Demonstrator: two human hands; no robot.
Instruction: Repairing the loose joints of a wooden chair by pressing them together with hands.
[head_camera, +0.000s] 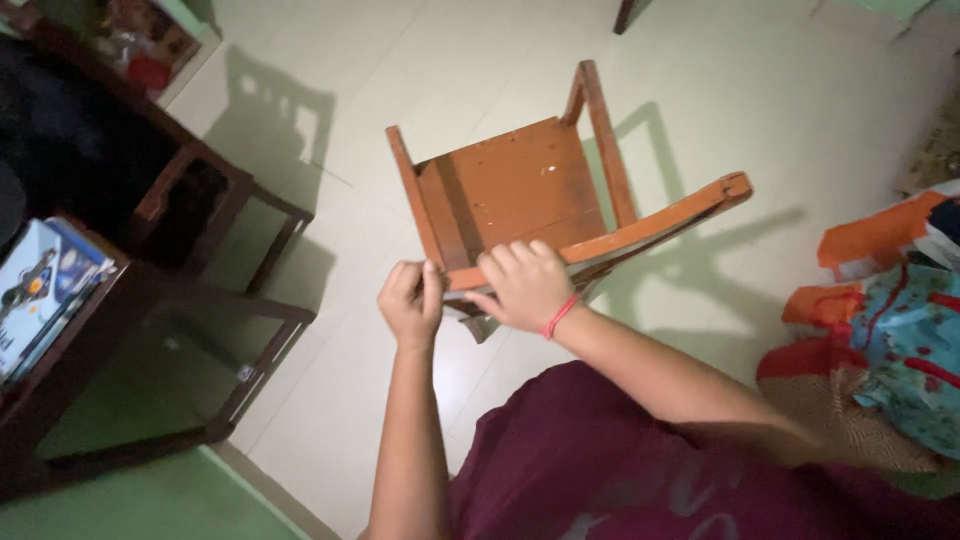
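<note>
A small orange-brown wooden chair (515, 185) stands on the pale tiled floor, seen from above. My right hand (522, 285), with a red band on its wrist, grips the near end of the chair's top back rail (650, 222). My left hand (410, 300) is closed around the corner post just left of it. Both hands sit close together at the chair's near corner. The seat is bare, with a few small white specks.
A dark wooden table frame (215, 300) stands to the left, with a boxed item (45, 285) on its top. Colourful orange, teal and red cloth bags (890, 330) lie at the right. A cluttered shelf (145, 40) is at the top left.
</note>
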